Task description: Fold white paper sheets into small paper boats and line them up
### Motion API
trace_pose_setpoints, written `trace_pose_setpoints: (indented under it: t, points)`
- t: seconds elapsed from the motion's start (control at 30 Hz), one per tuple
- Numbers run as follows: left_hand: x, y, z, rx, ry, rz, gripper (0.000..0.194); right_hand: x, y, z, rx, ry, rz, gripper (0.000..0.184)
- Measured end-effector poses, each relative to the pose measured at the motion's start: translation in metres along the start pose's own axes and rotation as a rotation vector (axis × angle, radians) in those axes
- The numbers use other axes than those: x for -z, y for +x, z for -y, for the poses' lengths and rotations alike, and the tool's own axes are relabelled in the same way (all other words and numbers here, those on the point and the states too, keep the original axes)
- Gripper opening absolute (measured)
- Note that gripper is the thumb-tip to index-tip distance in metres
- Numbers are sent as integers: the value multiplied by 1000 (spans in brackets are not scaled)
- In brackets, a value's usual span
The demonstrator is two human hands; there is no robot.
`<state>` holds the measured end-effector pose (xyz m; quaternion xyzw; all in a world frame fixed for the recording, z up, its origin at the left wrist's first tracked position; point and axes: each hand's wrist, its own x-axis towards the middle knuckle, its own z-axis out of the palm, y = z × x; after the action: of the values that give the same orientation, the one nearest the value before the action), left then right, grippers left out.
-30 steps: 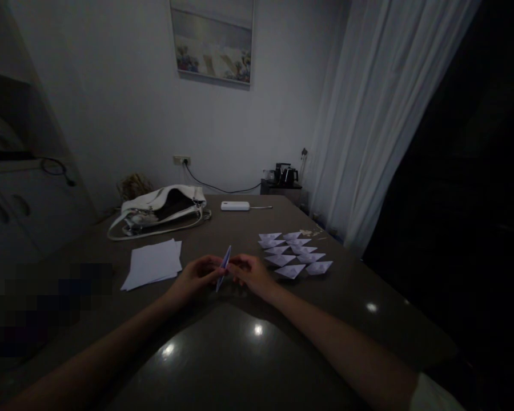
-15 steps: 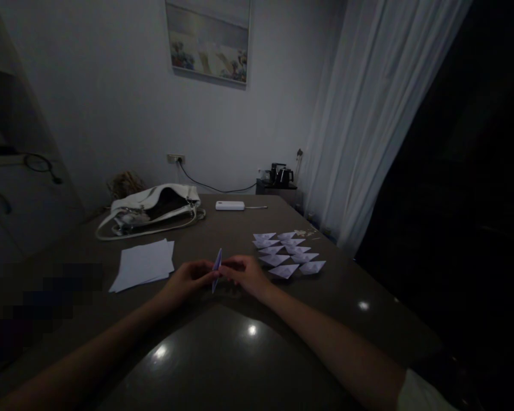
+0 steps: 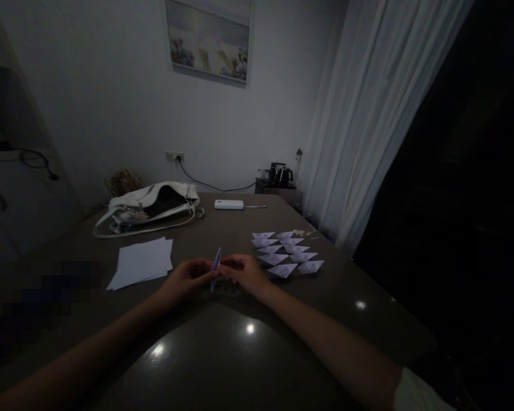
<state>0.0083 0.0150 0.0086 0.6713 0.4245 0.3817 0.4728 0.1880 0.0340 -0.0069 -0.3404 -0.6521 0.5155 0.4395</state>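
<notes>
Between my two hands a folded paper boat [image 3: 216, 260] is held edge-on above the dark table [image 3: 188, 354], its long axis nearly upright. My left hand [image 3: 193, 273] pinches it from the left, and my right hand [image 3: 243, 273] pinches it from the right. The fingertips of both hands meet close together at its middle and hide part of it. To the right, several finished paper boats [image 3: 282, 270] stand in two columns. On the left lies a loose stack of white paper sheets [image 3: 142, 264].
A white handbag [image 3: 154, 208] with its strap rests at the back left. Behind the hands lies a white power bank [image 3: 229, 204] with a short cable. Small scraps [image 3: 303, 233] lie beyond the boats. A pale curtain [image 3: 360, 114] hangs past the table's right edge.
Both hands keep their pinch on the paper boat with hardly any movement. The whole view has shifted very slightly.
</notes>
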Motion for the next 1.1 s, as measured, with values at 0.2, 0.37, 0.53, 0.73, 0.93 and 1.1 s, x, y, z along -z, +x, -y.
trace_pose_setpoints:
  t: [0.2, 0.37, 0.53, 0.73, 0.93, 1.1]
  points:
    - [-2, 0, 4, -23, 27, -9, 36, 1, 3, -2, -1, -17, -10, 40]
    - [-1, 0, 5, -53, 40, -1, 33, 2, 3, -4, 0, -27, -1, 39]
    - [-2, -1, 2, -49, 46, -1, 35, 0, 3, -3, 0, -5, -15, 36]
    - [-3, -1, 1, -34, 72, -19, 38, 0, 3, -3, -24, 11, -19, 37]
    - [-3, -3, -2, -52, 83, -18, 38, 1, 3, -3, -32, 4, -24, 38]
    - [-2, -3, -2, -52, 97, -25, 39, 1, 1, 0, -13, -4, -22, 36]
